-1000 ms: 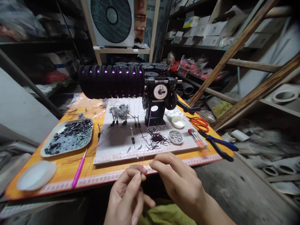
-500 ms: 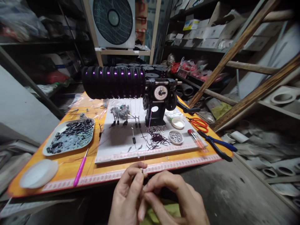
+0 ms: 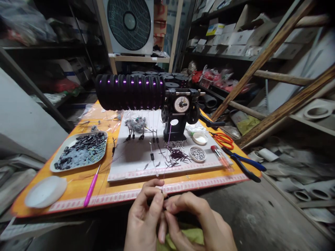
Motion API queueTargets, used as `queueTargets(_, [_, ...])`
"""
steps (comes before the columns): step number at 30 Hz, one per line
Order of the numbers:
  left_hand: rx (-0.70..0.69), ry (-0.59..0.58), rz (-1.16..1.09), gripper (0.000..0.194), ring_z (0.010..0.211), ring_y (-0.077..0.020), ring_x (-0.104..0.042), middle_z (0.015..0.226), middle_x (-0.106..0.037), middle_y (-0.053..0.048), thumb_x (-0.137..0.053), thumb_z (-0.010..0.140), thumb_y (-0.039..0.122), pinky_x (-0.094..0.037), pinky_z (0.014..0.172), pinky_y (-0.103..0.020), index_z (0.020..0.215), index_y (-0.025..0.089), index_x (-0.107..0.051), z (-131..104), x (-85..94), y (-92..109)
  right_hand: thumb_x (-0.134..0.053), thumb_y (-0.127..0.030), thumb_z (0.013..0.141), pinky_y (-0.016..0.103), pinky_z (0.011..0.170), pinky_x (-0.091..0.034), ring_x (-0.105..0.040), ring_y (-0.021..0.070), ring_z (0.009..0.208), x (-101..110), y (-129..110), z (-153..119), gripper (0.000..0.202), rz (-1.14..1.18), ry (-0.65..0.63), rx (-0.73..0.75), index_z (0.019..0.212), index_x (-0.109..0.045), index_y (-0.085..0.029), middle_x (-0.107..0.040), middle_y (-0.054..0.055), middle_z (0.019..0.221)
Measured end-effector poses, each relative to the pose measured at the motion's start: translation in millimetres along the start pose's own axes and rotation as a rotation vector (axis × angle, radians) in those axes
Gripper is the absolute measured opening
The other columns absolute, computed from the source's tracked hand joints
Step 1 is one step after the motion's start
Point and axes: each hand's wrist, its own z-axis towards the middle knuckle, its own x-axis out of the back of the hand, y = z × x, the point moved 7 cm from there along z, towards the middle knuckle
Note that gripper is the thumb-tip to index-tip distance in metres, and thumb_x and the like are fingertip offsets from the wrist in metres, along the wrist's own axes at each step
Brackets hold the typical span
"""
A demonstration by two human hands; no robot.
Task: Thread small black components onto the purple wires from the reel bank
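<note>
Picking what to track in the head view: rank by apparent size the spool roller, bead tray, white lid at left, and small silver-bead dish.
1. Spool roller
2. Bead tray
3. White lid, though it lies nearer the camera, which flatters it
4. Silver-bead dish

Orange counter [image 3: 78, 188] with a red-printed white edge strip; black spools [image 3: 131, 92] glint purple; beside them, orange scissors [image 3: 222, 139], blue-handled pliers [image 3: 243, 162], a pink-handled needle [image 3: 91, 188].
</note>
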Motion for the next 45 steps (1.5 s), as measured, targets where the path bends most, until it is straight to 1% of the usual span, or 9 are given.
queueTargets(10, [-0.031,0.001,0.045,0.040,0.033,0.0074,-0.043,0.113,-0.067,-0.005,-0.087,0.063,0.052,-0.030,0.034,-0.007,0.068,0.017,-0.070,0,-0.3,1,-0.055,-0.009,0.089,0.020,0.055,-0.058,-0.067,0.0120,0.053,-5,0,-2,0.023,-0.065,0.068,-0.002,0.108,-0.054,-0.023,-0.066,-0.003,0.070])
queueTargets(16, [-0.035,-0.016,0.104,0.036,0.059,-0.0057,-0.060,0.116,-0.060,-0.004,-0.087,0.064,0.051,-0.045,0.044,-0.011,0.064,0.018,-0.071,0,1.4,0,-0.057,-0.008,0.080,0.017,0.052,-0.057,-0.068,0.0107,0.053,-12,18,-2,0.033,0.167,0.067,-0.191,0.107,-0.050,-0.025,-0.064,-0.006,0.068])
queueTargets(21, [-0.048,-0.040,0.098,0.033,0.057,-0.0079,-0.062,0.111,-0.059,-0.003,-0.086,0.065,0.050,-0.054,0.051,-0.019,0.066,0.020,-0.073,0,-3.1,-2,-0.058,-0.009,0.076,0.015,0.050,-0.054,-0.064,0.0093,0.053,-21,33,-7,0.030,0.209,0.144,-0.390,0.099,-0.053,-0.026,-0.059,-0.008,0.066])
queueTargets(26, [-0.052,-0.029,0.104,0.036,0.048,-0.0023,-0.058,0.109,-0.061,-0.002,-0.087,0.064,0.050,-0.039,0.039,-0.011,0.064,0.018,-0.072,1,-3.3,-2,-0.060,-0.008,0.073,0.015,0.049,-0.051,-0.061,0.0093,0.052,-20,32,-5,0.027,0.145,0.165,-0.340,0.095,-0.057,-0.024,-0.057,-0.007,0.065])
queueTargets(34, [0.035,-0.024,0.000,0.037,0.033,0.0097,-0.041,0.103,-0.069,-0.003,-0.089,0.063,0.048,-0.026,0.034,-0.004,0.070,0.016,-0.071,5,4.3,-7,-0.066,-0.003,0.080,0.018,0.068,-0.062,-0.074,0.0119,0.072,-11,33,6,0.025,0.415,-0.067,-0.317,0.094,-0.062,-0.023,-0.073,-0.002,0.084])
queueTargets(36, [0.052,-0.034,-0.038,0.034,0.031,0.0098,-0.040,0.102,-0.071,-0.002,-0.090,0.064,0.045,-0.035,0.036,-0.006,0.073,0.017,-0.073,5,4.3,-4,-0.067,-0.001,0.081,0.017,0.068,-0.062,-0.075,0.0119,0.072,-6,31,10,0.028,0.383,-0.115,-0.258,0.099,-0.063,-0.023,-0.076,-0.001,0.087])
queueTargets(39, [0.108,-0.066,-0.103,0.032,0.029,0.0079,-0.036,0.094,-0.072,0.001,-0.091,0.063,0.043,-0.052,0.043,-0.018,0.076,0.018,-0.074,5,2.6,-3,-0.059,0.000,0.088,0.022,0.069,-0.062,-0.074,0.0141,0.074,6,18,20,0.029,0.169,-0.128,0.040,0.108,-0.062,-0.020,-0.076,0.003,0.088])
queueTargets(42, [0.180,-0.111,-0.134,0.029,0.029,0.0048,-0.028,0.060,-0.059,0.009,-0.090,0.065,0.041,-0.053,0.042,-0.021,0.074,0.018,-0.074,4,0.4,-6,-0.047,0.000,0.094,0.030,0.072,-0.060,-0.069,0.0175,0.079,16,3,32,0.027,-0.019,-0.087,0.329,0.111,-0.062,-0.015,-0.074,0.008,0.089])
queueTargets(45, [0.249,-0.174,-0.153,0.026,0.032,0.0022,-0.018,0.042,-0.041,0.014,-0.090,0.066,0.041,-0.050,0.042,-0.020,0.073,0.020,-0.075,3,-1.9,-11,-0.043,0.000,0.096,0.034,0.072,-0.059,-0.066,0.0194,0.079,19,-4,45,0.024,-0.068,-0.051,0.447,0.102,-0.062,-0.014,-0.072,0.009,0.082])
